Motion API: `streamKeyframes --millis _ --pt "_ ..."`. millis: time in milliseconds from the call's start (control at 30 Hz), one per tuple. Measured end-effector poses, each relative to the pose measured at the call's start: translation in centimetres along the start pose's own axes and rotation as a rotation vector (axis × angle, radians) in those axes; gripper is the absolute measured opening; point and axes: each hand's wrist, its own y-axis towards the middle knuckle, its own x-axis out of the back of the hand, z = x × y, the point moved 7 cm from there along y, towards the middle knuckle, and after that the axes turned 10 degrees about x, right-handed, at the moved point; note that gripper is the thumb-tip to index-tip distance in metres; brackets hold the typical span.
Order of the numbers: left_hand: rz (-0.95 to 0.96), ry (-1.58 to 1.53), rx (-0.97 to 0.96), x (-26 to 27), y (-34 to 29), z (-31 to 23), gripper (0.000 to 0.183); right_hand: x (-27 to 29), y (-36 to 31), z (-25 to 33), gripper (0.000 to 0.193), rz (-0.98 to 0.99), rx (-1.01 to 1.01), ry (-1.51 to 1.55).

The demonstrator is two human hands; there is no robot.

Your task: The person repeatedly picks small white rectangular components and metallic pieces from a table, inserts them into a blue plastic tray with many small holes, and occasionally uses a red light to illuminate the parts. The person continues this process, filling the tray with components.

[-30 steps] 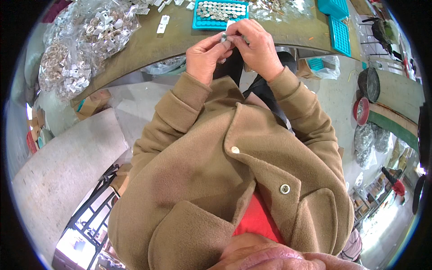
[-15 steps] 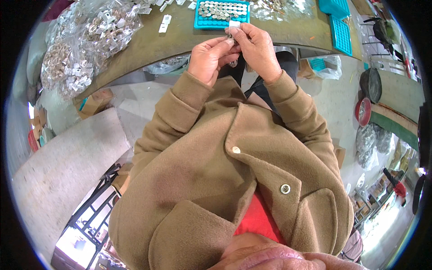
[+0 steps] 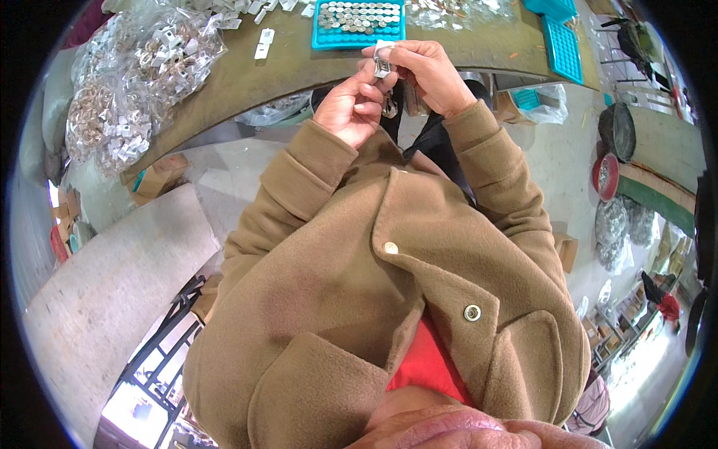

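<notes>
Above the table's near edge, both hands hold one small piece: a white tag [image 3: 384,46] with a dark and silvery squarish part [image 3: 382,68] below it. My left hand [image 3: 350,112] grips its lower side, thumb and index fingertip together and the other fingers curled. My right hand [image 3: 434,73] pinches the tag side between thumb and fingers. A shiny bit [image 3: 390,107] shows below the fingers; whether it joins the piece I cannot tell. Just beyond my hands stands a turquoise tray [image 3: 320,37] with rows of round silvery discs [image 3: 357,16].
Clear bags [image 3: 168,56] of small tagged pieces fill the table's left end. White tags [image 3: 263,43] lie left of the tray, and loose clear bits [image 3: 460,13] to its right. Another turquoise tray [image 3: 562,51] sits at the right edge. A cardboard box [image 3: 161,178] stands below left.
My left hand has dropped slightly and its fingers have shifted, baring the dark squarish part. The tag is tilted now. My right hand still pinches the tag side.
</notes>
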Motion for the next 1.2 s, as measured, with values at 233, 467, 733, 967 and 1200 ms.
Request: streamKeyframes --millis 233,467,733,967,1200 --pt "-0.081 0.083 -0.062 -0.4 0.0 0.1 0.024 -0.8 -1.2 2.5 0.04 0.154 0.334 -0.599" --pt "-0.152 0.299 0.042 -0.4 0.3 1.2 0.021 -0.8 -3.4 4.7 0.03 0.126 0.817 -1.154" --pt "-0.328 0.361 0.027 0.6 1.3 1.6 0.013 0.9 -4.4 3.3 0.034 0.119 0.678 -1.153" --pt "-0.327 0.887 -0.326 -2.2 1.1 -0.5 0.019 6.0 -2.2 4.9 0.039 -0.252 0.661 -1.71" --pt "-0.083 0.682 -0.254 -1.0 2.4 -1.2 0.021 5.9 -2.3 3.4 0.029 -0.15 0.743 -1.606"
